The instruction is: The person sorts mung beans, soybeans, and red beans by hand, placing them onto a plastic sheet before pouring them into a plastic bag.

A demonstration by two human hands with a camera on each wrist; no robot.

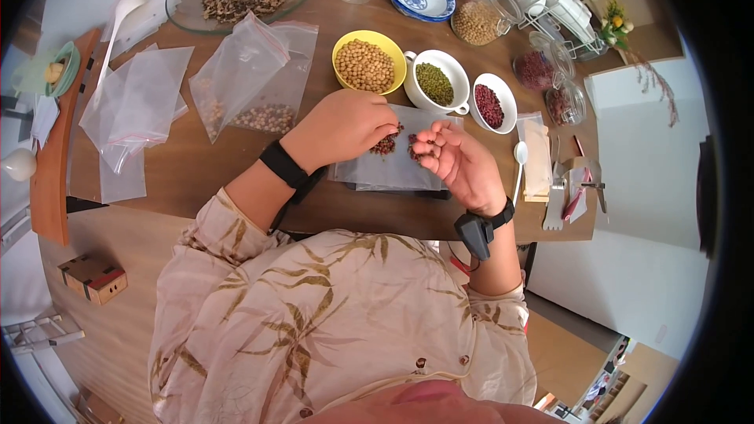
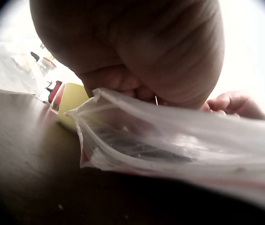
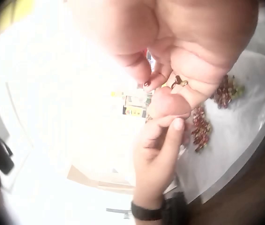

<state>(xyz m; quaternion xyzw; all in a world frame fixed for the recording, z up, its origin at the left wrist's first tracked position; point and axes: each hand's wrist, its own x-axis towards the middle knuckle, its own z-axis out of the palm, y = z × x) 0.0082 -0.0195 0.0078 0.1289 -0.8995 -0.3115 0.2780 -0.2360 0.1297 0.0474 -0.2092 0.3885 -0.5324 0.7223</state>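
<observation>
My left hand point(image 1: 342, 129) reaches over a flat clear zip bag point(image 1: 400, 175), fingers curled and thumb against them. I cannot tell whether it pinches anything. A small pile of mixed dark red and greenish beans point(image 1: 383, 145) lies by its fingertips. The right hand point(image 1: 465, 161) is turned palm inward, fingers half curled. In the right wrist view a few beans point(image 3: 179, 81) lie in its fingers, with one dark red bean point(image 3: 147, 84) at the thumb tip. Behind the left hand's thumb point(image 3: 173, 136) the two bean piles point(image 3: 227, 92) show on the plastic.
Beyond the hands stand a yellow bowl point(image 1: 397, 71) of pale beans, a white bowl point(image 1: 458, 71) of green beans and a white bowl point(image 1: 506, 102) of red beans. Zip bags point(image 1: 251, 55) lie left, near a glass plate point(image 1: 184, 12). Jars point(image 1: 477, 23) and a white spoon point(image 1: 521, 154) are right.
</observation>
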